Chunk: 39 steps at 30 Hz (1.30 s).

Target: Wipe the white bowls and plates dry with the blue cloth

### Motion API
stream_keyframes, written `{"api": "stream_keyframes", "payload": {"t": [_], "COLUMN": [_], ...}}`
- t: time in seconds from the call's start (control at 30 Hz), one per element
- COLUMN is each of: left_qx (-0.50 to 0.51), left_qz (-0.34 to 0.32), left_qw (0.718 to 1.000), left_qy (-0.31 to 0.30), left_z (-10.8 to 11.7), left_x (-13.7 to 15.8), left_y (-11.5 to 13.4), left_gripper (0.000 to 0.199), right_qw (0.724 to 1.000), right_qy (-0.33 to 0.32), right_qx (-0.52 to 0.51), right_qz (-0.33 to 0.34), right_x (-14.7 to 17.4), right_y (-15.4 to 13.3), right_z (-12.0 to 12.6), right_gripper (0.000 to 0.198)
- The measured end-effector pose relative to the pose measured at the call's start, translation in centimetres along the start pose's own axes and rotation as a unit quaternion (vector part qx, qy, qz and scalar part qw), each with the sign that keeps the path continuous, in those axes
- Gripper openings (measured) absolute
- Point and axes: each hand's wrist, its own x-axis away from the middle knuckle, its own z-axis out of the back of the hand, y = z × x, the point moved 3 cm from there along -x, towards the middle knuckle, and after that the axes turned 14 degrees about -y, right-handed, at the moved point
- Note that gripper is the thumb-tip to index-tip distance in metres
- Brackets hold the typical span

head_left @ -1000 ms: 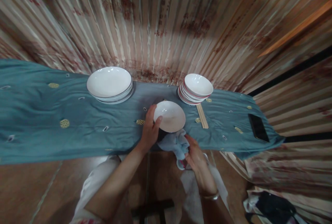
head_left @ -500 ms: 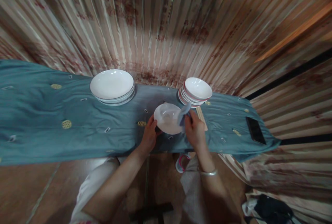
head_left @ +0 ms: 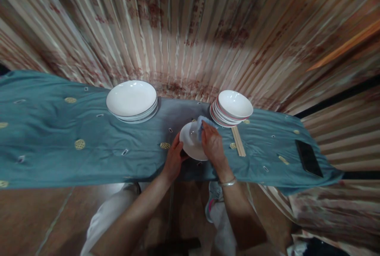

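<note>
My left hand (head_left: 174,156) grips the left rim of a white bowl (head_left: 190,145), thumb on the edge and fingers beneath it. The bowl is tilted toward me above the front part of the table. In my right hand (head_left: 212,143) a light blue cloth (head_left: 204,124) is pinched, pressed at the bowl's far right side. That hand covers the right part of the bowl. Just beyond it stands a stack of white bowls (head_left: 236,103) with reddish rims. A stack of white plates (head_left: 132,97) with dark rims sits farther left.
A teal patterned cloth (head_left: 97,145) covers the long narrow table. Right of my hands lie wooden chopsticks (head_left: 238,141), and near the right end a black phone (head_left: 308,158). A pleated curtain (head_left: 178,30) hangs right behind the table.
My right hand has moved with the cloth from the bowl's right edge inward and toward its far rim. The left hand keeps its hold. The view has shifted slightly.
</note>
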Motion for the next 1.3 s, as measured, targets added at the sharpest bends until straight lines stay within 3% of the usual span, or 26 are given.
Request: {"api": "stream_keyframes", "payload": {"t": [0.07,0.13,0.2,0.33,0.43,0.67,1.03,1.13,1.3], "left_qx": [0.013,0.026,0.037,0.044,0.043,0.054,0.074,0.073,0.076], "left_qz": [0.008,0.015,0.018,0.01,0.004,-0.015,-0.019,-0.016,-0.01], "left_qw": [1.0,0.999,0.999,0.999,0.999,0.998,0.997,0.997,0.997], "left_qy": [0.001,0.01,0.022,0.028,0.025,0.006,0.01,0.021,0.028], "left_z": [0.0,0.0,0.0,0.0,0.1,-0.3,-0.4,-0.3,-0.2], "left_x": [-0.1,-0.3,-0.4,-0.3,-0.1,0.1,0.1,0.0,-0.3], "left_y": [0.0,-0.1,-0.2,-0.3,-0.3,0.3,0.2,0.1,-0.4], "left_gripper": [0.057,0.058,0.059,0.06,0.061,0.063,0.065,0.067,0.069], "right_qw": [0.995,0.972,0.918,0.769,0.718,0.706,0.701,0.713,0.758], "right_qy": [-0.061,-0.137,-0.22,-0.316,-0.318,-0.279,-0.205,-0.181,-0.126], "right_qx": [0.06,0.165,0.301,0.521,0.589,0.645,0.68,0.674,0.64], "right_qz": [0.046,0.096,0.139,0.194,0.191,0.084,-0.064,-0.069,-0.017], "right_x": [-0.6,-1.1,-1.4,-2.3,-3.5,-5.6,-3.6,-2.2,1.3], "right_y": [-0.3,-0.7,-1.0,-1.6,-1.8,-1.1,-2.1,-1.7,-0.3], "right_z": [-0.8,-2.0,-3.4,-5.2,-4.9,-1.4,2.6,3.8,5.7], "right_gripper": [0.036,0.039,0.041,0.036,0.031,0.031,0.027,0.028,0.037]}}
